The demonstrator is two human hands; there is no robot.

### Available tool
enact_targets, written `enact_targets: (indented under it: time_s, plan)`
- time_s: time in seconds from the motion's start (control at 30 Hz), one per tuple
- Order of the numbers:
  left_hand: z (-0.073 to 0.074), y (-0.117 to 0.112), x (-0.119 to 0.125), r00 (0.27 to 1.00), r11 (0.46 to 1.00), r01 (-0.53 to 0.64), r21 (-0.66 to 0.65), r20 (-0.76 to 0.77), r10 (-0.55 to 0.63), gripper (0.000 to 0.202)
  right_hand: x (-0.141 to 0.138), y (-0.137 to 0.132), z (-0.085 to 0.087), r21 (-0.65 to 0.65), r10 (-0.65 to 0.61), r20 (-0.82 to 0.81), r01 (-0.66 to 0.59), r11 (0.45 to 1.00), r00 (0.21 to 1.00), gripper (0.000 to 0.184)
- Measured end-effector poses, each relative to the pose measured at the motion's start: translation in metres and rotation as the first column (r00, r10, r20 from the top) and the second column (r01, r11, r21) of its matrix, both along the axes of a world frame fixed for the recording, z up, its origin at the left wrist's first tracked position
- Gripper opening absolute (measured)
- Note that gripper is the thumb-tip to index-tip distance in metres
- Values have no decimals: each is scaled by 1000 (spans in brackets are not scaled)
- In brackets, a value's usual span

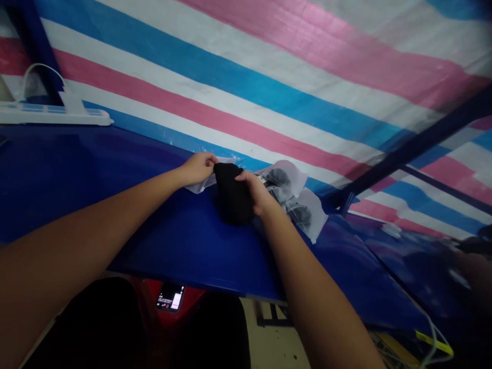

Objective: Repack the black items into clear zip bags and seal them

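Note:
A soft black cloth item (233,197), its exact kind unclear, is held a little above the blue table (184,233). My right hand (257,192) is closed on its right side, thumb on top. My left hand (200,168) pinches its upper left corner, fingers curled. A translucent plastic bag (200,185) lies under and beside my left hand, partly hidden. Just beyond my right hand are frosted bags (286,177) with dark grey items inside, near the table's back edge.
A white power strip (57,114) with a plugged-in cable sits at the back left. Behind the table hangs a striped tarp (230,66), with a dark metal bar (407,141) slanting at right. Below the front edge, a lit phone (170,297) rests on something red between my legs.

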State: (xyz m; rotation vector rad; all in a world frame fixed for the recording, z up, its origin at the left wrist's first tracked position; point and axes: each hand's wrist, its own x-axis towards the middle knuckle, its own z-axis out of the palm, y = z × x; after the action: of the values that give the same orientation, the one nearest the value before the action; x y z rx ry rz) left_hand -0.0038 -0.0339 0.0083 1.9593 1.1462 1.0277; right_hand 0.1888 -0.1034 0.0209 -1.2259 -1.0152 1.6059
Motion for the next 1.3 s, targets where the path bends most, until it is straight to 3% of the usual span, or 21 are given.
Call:
enact_targets:
  time_s: [0.1,0.2,0.5,0.67,0.77,0.9,1.13,1.3]
  plan:
    - [3,1,-2,998,996,-66,68,20,64,13,-1,-2,1,-19,-8,58,9,1000,998,34]
    - [8,-5,-3,999,984,-53,169,-1,54,16,-3,-4,2,-25,-24,125,27,999,992,33]
    - [20,-30,6,985,887,93,453,-169,-17,20,-9,-6,2,127,-15,182,-9,992,983,30]
    - [19,-33,11,966,825,224,518,-229,-119,24,-10,-4,0,275,5,218,-66,959,976,32]
    - [20,-35,10,948,824,267,499,-289,-132,27,-10,-3,-2,324,-7,221,-66,944,975,29]
    - [22,-34,6,914,870,293,397,-383,-134,30,-9,0,-6,322,-52,252,-34,946,966,25]
    - [26,-35,-5,856,962,162,219,-516,-27,26,-12,-1,-5,259,-161,274,89,962,948,26]
    - [28,-35,-12,803,965,251,72,-572,-167,20,-8,2,-10,258,-176,242,112,960,954,28]
